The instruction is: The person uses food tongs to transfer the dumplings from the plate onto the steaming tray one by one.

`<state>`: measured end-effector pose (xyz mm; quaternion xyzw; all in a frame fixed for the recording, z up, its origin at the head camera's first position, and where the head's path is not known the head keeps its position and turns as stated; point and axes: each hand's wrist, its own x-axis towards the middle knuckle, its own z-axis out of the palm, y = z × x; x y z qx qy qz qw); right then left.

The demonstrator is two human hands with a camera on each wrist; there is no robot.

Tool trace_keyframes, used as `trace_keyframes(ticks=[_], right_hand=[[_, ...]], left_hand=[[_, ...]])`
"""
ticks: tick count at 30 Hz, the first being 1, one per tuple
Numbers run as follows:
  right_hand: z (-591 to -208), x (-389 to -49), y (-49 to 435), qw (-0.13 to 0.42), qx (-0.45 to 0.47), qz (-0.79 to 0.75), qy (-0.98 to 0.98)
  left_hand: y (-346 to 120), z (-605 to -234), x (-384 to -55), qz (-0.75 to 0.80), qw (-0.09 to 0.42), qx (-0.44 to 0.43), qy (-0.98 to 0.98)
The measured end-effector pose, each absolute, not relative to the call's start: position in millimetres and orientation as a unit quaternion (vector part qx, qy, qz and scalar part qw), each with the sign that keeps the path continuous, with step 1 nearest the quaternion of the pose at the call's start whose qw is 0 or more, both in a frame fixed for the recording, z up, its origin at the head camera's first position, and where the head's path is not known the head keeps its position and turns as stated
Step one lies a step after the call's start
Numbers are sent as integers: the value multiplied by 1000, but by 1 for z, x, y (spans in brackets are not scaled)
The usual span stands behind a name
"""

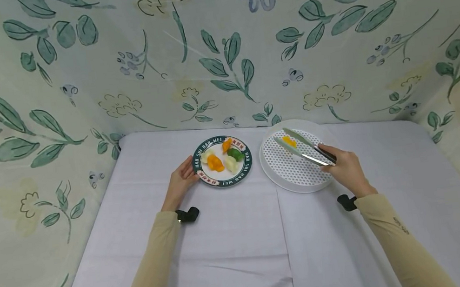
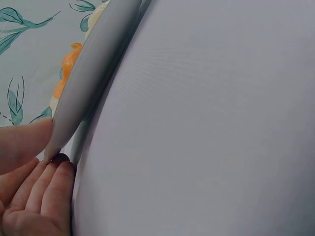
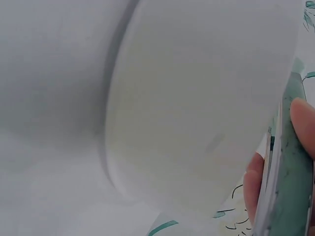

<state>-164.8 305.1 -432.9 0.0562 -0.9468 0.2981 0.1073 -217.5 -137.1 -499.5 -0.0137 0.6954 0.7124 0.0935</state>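
Note:
My left hand (image 1: 181, 176) holds the left rim of a round plate (image 1: 220, 177) with a dark green lettered border. In the left wrist view the thumb lies over the plate's edge (image 2: 93, 73), fingers beneath. Several small orange pieces (image 1: 215, 163), pale pieces (image 1: 231, 164) and a green piece (image 1: 236, 154), dumpling-like in shape, sit on it. My right hand (image 1: 348, 168) grips a pair of tongs (image 1: 292, 148) over a white perforated round tray (image 1: 300, 173). A yellow piece (image 1: 289, 141) lies between the tong arms near their tips; whether they touch it I cannot tell.
A white cloth (image 1: 231, 237) with creases covers the table. Behind and beside it hangs a leaf-patterned cloth (image 1: 209, 108). Black wrist cameras (image 1: 188, 214) sit on both wrists, low over the table. The tray stands just right of the plate, with a small gap.

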Motion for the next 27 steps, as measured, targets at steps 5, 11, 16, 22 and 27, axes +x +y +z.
trace_keyframes(ticks=[5,11,16,22,27], right_hand=[[-428,-164,302,108,58,308,-944],[-418,-164,291,111,82,317,-938],[-410,-162,278,107,107,335,-930],[-404,-159,262,114,149,341,-921],[-398,-158,247,97,170,346,-918]], left_hand=[[-137,-500,-217,713,94,-9,695],[-136,-498,-217,712,95,-17,696],[-136,-497,-217,710,97,-20,697],[-136,-498,-217,709,97,-18,699],[-136,-498,-217,707,99,-23,700]])
